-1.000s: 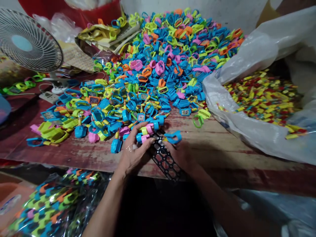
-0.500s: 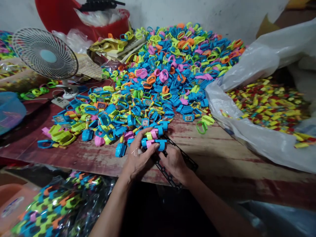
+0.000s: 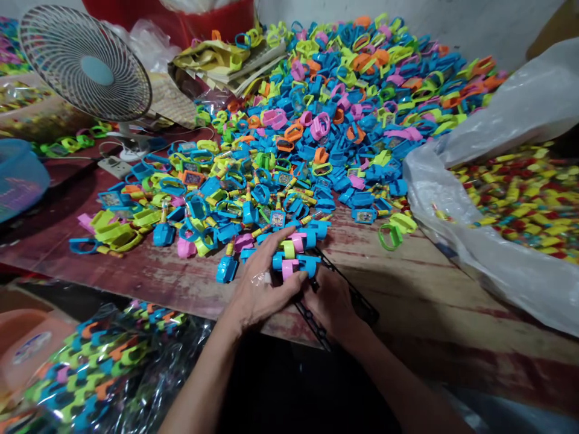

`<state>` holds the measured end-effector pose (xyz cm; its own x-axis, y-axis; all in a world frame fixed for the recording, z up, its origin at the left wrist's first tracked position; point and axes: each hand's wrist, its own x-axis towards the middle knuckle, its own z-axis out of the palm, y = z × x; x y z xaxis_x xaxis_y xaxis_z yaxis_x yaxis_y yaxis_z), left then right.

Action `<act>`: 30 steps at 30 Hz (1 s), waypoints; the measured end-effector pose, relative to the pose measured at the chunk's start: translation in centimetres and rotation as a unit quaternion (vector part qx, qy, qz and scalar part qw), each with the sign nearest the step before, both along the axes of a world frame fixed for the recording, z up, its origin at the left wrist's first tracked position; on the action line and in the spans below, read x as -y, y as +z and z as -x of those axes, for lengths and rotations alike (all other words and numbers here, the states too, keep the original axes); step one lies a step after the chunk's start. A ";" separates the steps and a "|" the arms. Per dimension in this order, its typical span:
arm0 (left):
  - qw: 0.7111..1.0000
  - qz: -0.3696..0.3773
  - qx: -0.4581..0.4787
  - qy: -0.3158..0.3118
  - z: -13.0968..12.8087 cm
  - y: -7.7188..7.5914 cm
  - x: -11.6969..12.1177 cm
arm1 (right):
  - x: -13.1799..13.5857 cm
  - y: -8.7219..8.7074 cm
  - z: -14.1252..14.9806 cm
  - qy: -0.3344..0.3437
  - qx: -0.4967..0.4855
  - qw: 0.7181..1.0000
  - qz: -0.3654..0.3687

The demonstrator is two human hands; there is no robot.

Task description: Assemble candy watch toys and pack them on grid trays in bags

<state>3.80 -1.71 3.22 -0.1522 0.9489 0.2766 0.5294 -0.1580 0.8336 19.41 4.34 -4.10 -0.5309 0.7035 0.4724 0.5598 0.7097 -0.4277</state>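
My left hand (image 3: 262,283) is wrapped round a cluster of plastic toy watches (image 3: 296,253) in blue, pink and yellow-green, its thumb across the near row. The watches sit at the far end of a black plastic frame (image 3: 350,286) with holes along its rails. Close against the near right side of the cluster, my right hand (image 3: 332,301) is closed on the frame, its fingertips partly hidden. A blue toy watch with a yellow candy tube (image 3: 227,267) lies left of my left hand.
Loose toy watches (image 3: 312,126) are heaped at the back. A white sack (image 3: 434,187) of small yellow and red pieces stands right. A fan (image 3: 97,71) and blue basin (image 3: 20,181) are left. Bagged watches (image 3: 90,367) lie below the table edge (image 3: 149,295).
The view has shifted, so the heap and sack appear further right. Both hands keep nearly the same hold on the watch cluster and the black frame.
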 end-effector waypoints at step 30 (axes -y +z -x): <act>0.990 -0.106 0.072 0.062 -1.7 -1.3 -1.4 | -10.5 6.9 -4.8 0.068 0.034 0.993 0.089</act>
